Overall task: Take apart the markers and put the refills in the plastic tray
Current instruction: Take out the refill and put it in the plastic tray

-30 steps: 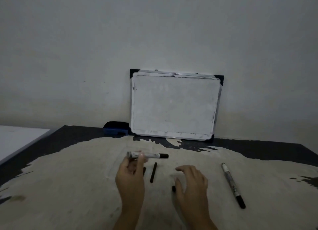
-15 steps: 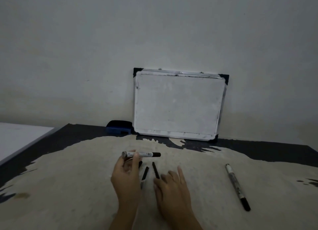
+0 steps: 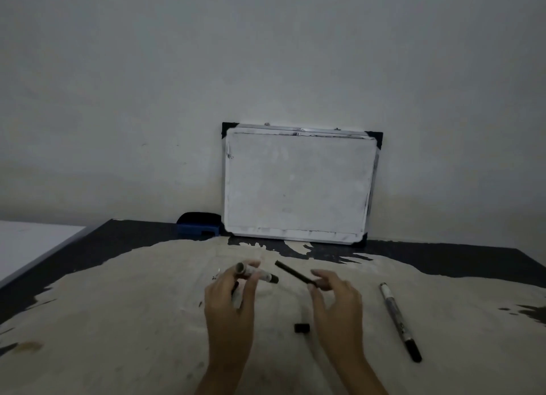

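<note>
My left hand (image 3: 232,300) grips a grey marker body (image 3: 256,272) with a black cap end, held level above the table, its open end pointing left. My right hand (image 3: 335,300) pinches one end of a thin black refill (image 3: 294,273), which slants up to the left toward the marker. A second dark stick is partly hidden under my left hand. A small black end cap (image 3: 301,328) lies on the table between my wrists. A whole marker (image 3: 399,320) lies to the right. No plastic tray is in view.
A small whiteboard (image 3: 298,185) leans on the wall at the back of the table. A blue eraser (image 3: 198,224) sits to its left. The table (image 3: 118,306) has a worn pale top with dark edges. A white surface (image 3: 26,244) adjoins at left.
My right hand went from flat on the table to lifting a black refill off it. The left hand kept its marker and tilted it slightly. The small black cap is uncovered.
</note>
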`<state>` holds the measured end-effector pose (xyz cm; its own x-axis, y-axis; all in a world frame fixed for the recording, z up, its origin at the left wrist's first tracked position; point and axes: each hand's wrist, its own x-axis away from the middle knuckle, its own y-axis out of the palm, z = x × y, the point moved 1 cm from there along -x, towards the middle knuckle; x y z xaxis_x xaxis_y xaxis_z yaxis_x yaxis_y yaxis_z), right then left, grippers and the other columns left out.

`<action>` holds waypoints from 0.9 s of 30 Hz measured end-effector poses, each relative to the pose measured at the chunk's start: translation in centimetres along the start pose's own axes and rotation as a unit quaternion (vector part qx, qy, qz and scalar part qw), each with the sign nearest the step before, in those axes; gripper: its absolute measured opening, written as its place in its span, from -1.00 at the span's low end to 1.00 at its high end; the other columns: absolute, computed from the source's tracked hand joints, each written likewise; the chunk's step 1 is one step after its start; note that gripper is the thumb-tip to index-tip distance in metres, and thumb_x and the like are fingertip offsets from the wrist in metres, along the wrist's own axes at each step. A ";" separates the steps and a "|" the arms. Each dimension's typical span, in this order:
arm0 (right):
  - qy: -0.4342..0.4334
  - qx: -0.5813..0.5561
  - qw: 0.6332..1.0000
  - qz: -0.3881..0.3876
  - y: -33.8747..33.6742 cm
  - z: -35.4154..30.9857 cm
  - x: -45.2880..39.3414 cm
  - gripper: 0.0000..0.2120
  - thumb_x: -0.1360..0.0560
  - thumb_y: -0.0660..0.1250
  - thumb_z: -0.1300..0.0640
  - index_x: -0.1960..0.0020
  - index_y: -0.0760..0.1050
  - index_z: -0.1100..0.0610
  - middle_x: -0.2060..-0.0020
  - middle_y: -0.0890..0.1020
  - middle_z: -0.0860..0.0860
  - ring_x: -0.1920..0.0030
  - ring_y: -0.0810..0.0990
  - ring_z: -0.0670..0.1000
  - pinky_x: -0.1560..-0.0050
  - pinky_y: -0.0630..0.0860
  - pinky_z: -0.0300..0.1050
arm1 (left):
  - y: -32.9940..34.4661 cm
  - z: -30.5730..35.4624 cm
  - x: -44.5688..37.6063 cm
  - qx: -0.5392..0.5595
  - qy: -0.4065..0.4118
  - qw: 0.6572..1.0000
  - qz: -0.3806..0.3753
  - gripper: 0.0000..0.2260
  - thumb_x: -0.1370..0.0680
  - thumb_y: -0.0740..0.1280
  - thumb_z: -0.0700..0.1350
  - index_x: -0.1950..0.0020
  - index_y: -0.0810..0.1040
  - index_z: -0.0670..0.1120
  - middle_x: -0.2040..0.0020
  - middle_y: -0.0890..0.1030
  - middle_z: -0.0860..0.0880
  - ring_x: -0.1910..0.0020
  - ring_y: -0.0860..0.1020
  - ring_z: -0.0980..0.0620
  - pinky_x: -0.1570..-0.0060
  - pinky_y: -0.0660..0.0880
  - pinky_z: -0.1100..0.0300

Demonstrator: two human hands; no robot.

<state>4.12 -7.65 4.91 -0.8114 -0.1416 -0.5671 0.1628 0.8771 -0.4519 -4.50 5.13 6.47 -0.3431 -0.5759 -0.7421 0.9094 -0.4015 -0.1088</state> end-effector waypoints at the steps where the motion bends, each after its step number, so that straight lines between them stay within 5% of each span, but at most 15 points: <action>1: 0.015 -0.083 0.996 -0.010 -1.1 -0.3 -0.7 -0.75 -0.43 0.39 0.26 0.09 0.56 -0.10 0.26 0.65 -0.10 0.14 0.59 -0.10 0.06 0.44 -0.35 | 0.1 0.2 0.1 -0.016 0.028 0.999 -0.012 -0.65 -0.50 0.04 0.30 0.03 0.47 0.12 0.09 0.49 0.32 0.03 0.43 0.46 -0.09 0.27 0.55; 4: 0.055 -0.286 0.952 -0.095 -4.3 -2.0 -1.9 -0.81 -0.46 0.33 0.30 0.09 0.63 0.04 0.23 0.72 -0.01 0.14 0.65 -0.16 0.09 0.52 -0.38 | 0.2 0.7 0.0 -0.037 0.077 0.996 -0.008 -0.67 -0.54 0.05 0.23 0.00 0.48 0.07 0.13 0.49 0.22 0.07 0.37 0.42 -0.16 0.13 0.50; 7: 0.054 -0.345 0.927 -0.138 -5.8 -3.0 -2.0 -0.83 -0.46 0.29 0.31 0.07 0.62 0.13 0.25 0.72 -0.03 0.16 0.65 -0.17 0.12 0.50 -0.42 | 0.1 0.8 -0.2 -0.055 0.090 0.994 -0.006 -0.64 -0.55 0.05 0.22 -0.09 0.48 0.05 0.12 0.48 0.17 0.07 0.36 0.31 -0.15 0.12 0.42; 13: 0.004 -0.258 0.954 -0.152 -5.5 -2.7 -2.0 -0.82 -0.46 0.33 0.24 0.07 0.65 0.01 0.20 0.71 -0.03 0.09 0.64 -0.07 -0.05 0.52 -0.16 | -0.1 0.8 -0.4 -0.090 0.098 0.991 -0.024 -0.59 -0.55 0.04 0.21 -0.12 0.54 0.01 0.11 0.51 0.13 0.07 0.36 0.27 -0.16 0.08 0.36; 19: -0.033 -0.156 0.980 -0.118 -5.9 -1.4 -2.4 -0.73 -0.46 0.34 0.28 0.13 0.60 -0.11 0.23 0.67 -0.17 0.10 0.58 -0.21 0.06 0.34 -0.57 | -0.1 0.4 -0.3 -0.137 0.119 0.981 -0.072 -0.57 -0.57 -0.03 0.20 -0.12 0.54 0.04 0.15 0.61 -0.02 0.08 0.41 0.13 0.00 0.07 0.24; 25: -0.094 -0.065 0.989 -0.089 -5.7 -1.1 -2.2 -0.63 -0.42 0.39 0.24 0.15 0.52 -0.27 0.09 0.59 -0.34 0.03 0.52 -0.24 0.03 0.33 -0.55 | 0.6 -0.9 0.2 -0.201 0.166 0.957 -0.127 -0.64 -0.57 0.01 0.15 -0.11 0.54 0.09 0.16 0.62 0.00 0.08 0.40 0.11 0.03 0.14 0.16; 27: -0.108 -0.056 0.989 -0.082 -5.3 -1.4 -2.0 -0.62 -0.40 0.42 0.22 0.12 0.49 -0.30 0.20 0.65 -0.27 0.02 0.53 -0.23 0.02 0.34 -0.53 | 0.9 -1.2 0.5 -0.221 0.183 0.949 -0.131 -0.63 -0.58 -0.03 0.15 -0.12 0.52 0.10 0.15 0.62 0.00 0.06 0.40 0.09 0.02 0.18 0.10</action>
<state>4.08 -11.35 9.42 -0.6806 -0.3706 -0.6320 -0.0342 0.8778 -0.4778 -3.56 5.36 5.23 -0.5401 -0.1791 -0.8224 0.8416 -0.1120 -0.5283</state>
